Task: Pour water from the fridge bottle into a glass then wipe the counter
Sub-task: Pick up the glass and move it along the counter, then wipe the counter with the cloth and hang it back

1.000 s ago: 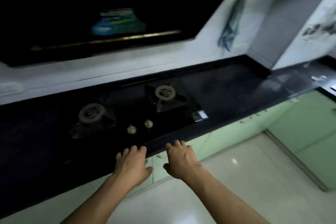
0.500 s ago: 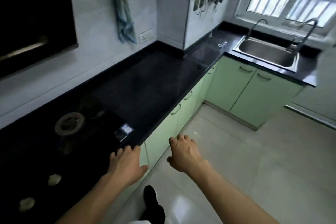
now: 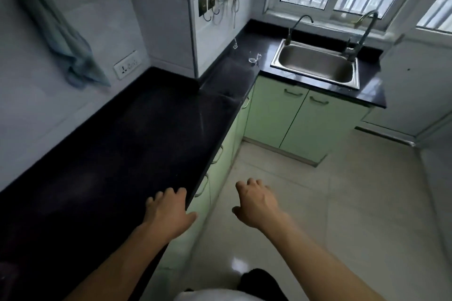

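Change: the view has turned from the stove toward the sink corner, so the person seems to be only starting, probably searching for the bottle.
Cloth [image 3: 66, 39]: hangs on the wall at 10 o'clock.
Desk [image 3: 127, 144]: dark, bare.
Left hand [image 3: 168, 212]: open, empty, over the desk edge.
Right hand [image 3: 256, 205]: open, empty, above the floor.
Glass [image 3: 253, 58]: small, near the sink [image 3: 315, 63], at 1 o'clock.
Bottle and fridge: not in view.
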A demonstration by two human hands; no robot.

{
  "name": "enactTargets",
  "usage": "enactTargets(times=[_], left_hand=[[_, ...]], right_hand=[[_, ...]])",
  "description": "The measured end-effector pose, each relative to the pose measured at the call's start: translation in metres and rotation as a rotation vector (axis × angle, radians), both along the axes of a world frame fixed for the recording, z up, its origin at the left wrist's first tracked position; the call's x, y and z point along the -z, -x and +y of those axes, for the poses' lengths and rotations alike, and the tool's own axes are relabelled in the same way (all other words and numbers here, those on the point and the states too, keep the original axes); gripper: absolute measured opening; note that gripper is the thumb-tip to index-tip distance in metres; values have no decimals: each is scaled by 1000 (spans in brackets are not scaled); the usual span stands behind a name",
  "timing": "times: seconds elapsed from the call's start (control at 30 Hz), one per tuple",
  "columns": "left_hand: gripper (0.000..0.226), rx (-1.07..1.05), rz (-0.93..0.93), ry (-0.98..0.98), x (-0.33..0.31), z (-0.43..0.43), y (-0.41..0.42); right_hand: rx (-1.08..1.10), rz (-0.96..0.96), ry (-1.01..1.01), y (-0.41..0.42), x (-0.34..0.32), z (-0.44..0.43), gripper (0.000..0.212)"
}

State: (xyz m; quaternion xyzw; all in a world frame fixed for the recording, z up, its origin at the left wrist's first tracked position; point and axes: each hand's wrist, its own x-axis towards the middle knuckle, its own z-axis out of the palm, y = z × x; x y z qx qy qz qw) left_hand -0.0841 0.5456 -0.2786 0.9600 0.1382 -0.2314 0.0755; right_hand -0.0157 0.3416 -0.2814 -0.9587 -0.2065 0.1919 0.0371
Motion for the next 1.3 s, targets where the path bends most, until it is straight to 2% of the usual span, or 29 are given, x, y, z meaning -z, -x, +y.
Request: enactTargets(times=[0.23, 0.47, 0.7, 0.9, 1.0, 1.1, 1.3], left_hand=[[60, -157, 34, -67, 3, 6, -100], [60, -441, 48, -66, -10, -5, -159], [63, -689, 79, -49, -15, 7, -171], [66, -764, 53, -3, -6, 47, -182], [62, -777, -35, 21, -14, 85, -199], [55, -801, -189, -44, -41, 145, -226], [62, -1118, -823, -24, -131, 285, -305]], right_hand=[[-99, 49, -33, -129, 27, -3, 48], [-410, 95, -31, -251, 21, 25, 51], [-692, 81, -18, -296, 18, 94, 46], [-777, 136, 115, -308, 23, 143, 55], [-780, 158, 136, -324, 18, 163, 56], [-756, 165, 143, -344, 13, 177, 57], [-753, 188, 136, -377, 7, 190, 57]])
